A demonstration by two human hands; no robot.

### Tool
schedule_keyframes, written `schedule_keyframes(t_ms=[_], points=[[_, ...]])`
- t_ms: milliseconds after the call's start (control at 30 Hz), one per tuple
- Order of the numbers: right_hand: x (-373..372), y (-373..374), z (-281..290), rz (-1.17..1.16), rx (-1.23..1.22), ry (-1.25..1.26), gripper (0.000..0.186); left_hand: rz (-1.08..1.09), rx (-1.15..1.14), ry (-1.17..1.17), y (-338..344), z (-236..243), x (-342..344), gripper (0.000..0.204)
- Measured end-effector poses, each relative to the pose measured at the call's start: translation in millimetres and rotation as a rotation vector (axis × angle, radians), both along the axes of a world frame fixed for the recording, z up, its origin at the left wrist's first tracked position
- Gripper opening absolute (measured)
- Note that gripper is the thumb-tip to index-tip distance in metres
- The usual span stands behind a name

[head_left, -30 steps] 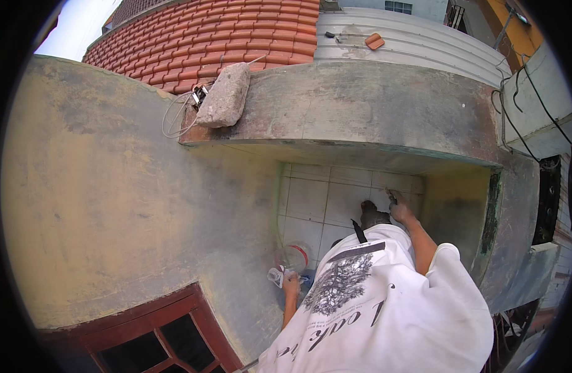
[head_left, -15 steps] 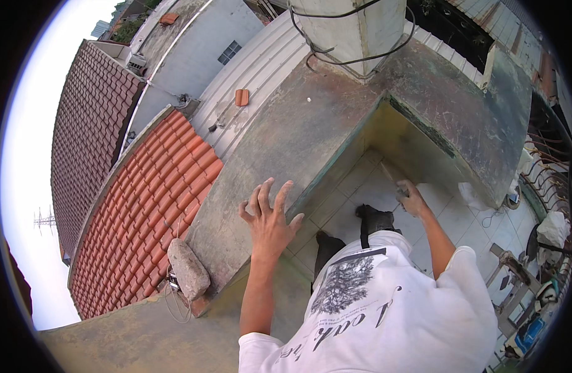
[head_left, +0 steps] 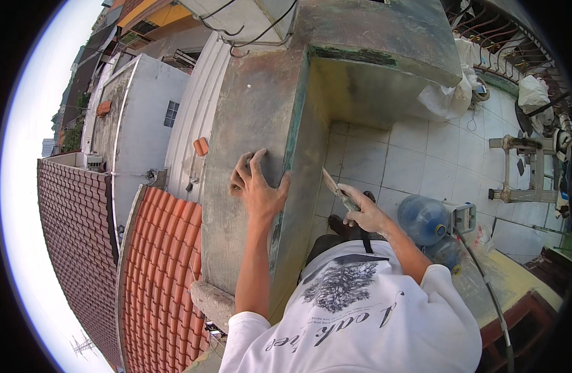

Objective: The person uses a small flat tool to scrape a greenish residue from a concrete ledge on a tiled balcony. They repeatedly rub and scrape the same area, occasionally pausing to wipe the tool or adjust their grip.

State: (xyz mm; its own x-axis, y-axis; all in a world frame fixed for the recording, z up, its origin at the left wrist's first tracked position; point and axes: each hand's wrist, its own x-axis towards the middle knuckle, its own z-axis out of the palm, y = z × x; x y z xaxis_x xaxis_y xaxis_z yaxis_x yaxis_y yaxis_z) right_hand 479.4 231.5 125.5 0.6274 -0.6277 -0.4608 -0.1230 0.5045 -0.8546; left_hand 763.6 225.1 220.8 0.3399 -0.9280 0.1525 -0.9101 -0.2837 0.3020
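Observation:
My left hand (head_left: 260, 188) rests on the grey top of a low wall (head_left: 261, 118), fingers apart and slightly bent, the thumb by the green inner edge. Nothing is in it. My right hand (head_left: 368, 216) is wrapped round the handle of a small trowel (head_left: 333, 185), whose narrow blade points away from me toward the wall's inner face. The blade looks a little apart from the wall; I cannot tell how far. Grey dust coats the fingers of both hands.
Left beyond the wall lie an orange tiled roof (head_left: 158, 255) and a drop. A rough stone (head_left: 212, 303) sits on the wall near my left elbow. To the right, blue water bottles (head_left: 420, 219) and a stepladder (head_left: 527, 171) stand on white floor tiles (head_left: 416, 146).
My view has turned, bringing the bottles into sight. My left hand has come down onto the wall top. The trowel in my right hand now shows more clearly.

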Motion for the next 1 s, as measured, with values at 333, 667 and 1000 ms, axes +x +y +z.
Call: schedule_keyframes(t_ms=[333, 667, 1000], points=[[81.8, 24.0, 31.4, -0.005, -0.059, -0.194, 0.077, -0.133, -0.144, 0.189, 8.2, -18.2, 38.8, 0.044], [90.9, 25.4, 49.7, -0.060, -0.100, -0.165, 0.075, -0.319, -0.150, 0.246, 25.7, -16.8, 76.4, 0.030], [150.8, 128.3, 28.3, -0.330, -0.116, -0.130, 0.066, -0.234, -0.147, 0.099, 36.6, -20.4, 60.1, 0.030]])
